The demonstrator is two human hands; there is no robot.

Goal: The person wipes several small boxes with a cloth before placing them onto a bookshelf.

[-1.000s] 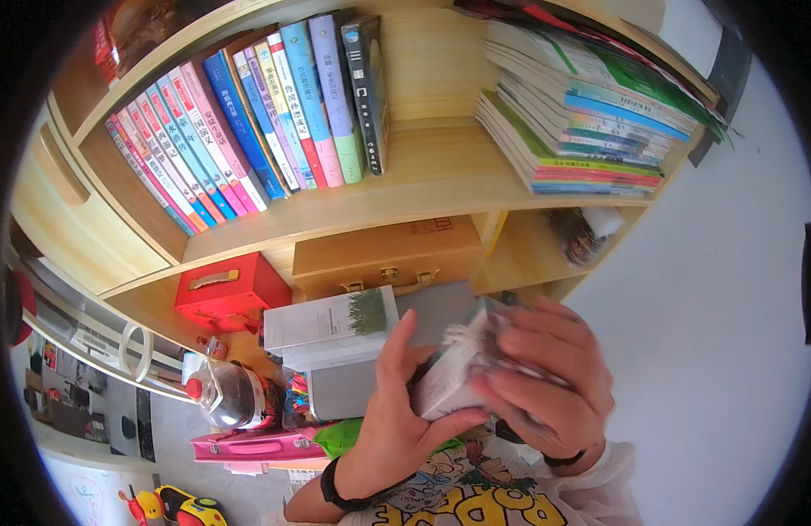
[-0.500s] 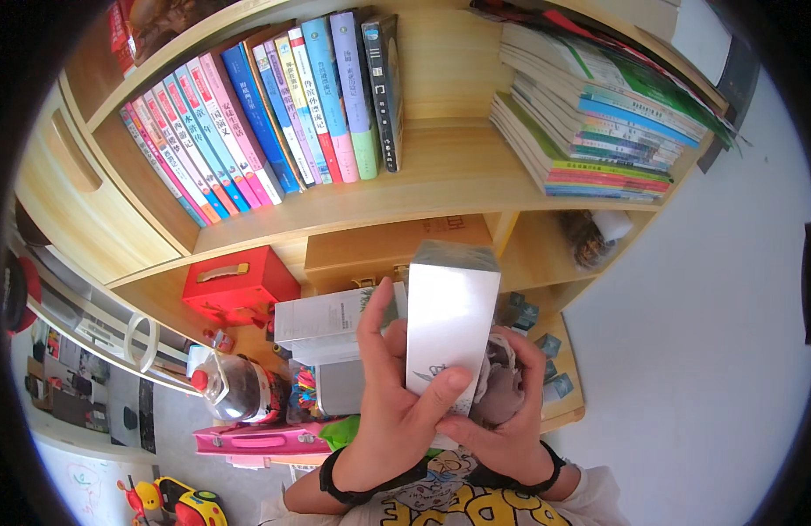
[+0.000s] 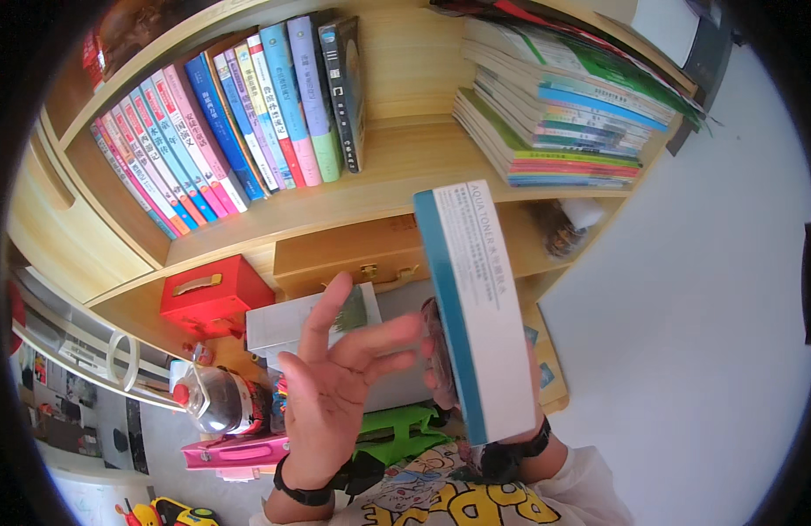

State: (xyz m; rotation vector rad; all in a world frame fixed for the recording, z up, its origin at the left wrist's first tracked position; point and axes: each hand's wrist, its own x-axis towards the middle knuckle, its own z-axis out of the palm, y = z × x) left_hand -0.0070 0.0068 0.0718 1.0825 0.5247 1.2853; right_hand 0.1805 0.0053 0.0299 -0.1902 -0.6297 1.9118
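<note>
A tall white carton with a teal side panel [image 3: 476, 307] stands tilted in front of me. My right hand [image 3: 534, 373] is closed round it from behind, most of its palm and fingers hidden by the carton. Bunched against the carton's teal side is a greyish-brown cloth [image 3: 438, 351], partly covered. To the left of the carton, my left hand [image 3: 331, 394] is open and holds nothing, palm up with the fingers spread. Its fingertips point at the cloth; whether they touch it I cannot tell.
Ahead is a wooden bookcase [image 3: 405, 188] with upright books [image 3: 221, 131] and a book stack [image 3: 563, 123]. Below sit a red case [image 3: 217, 298], a tan case [image 3: 327, 267], a white box [image 3: 270, 329] and a dark drink bottle [image 3: 221, 399]. A white wall [image 3: 677, 307] stands at right.
My left hand has let go of the carton and moved left, opening. The carton has turned to show its teal side and printed face, and is now in my right hand alone.
</note>
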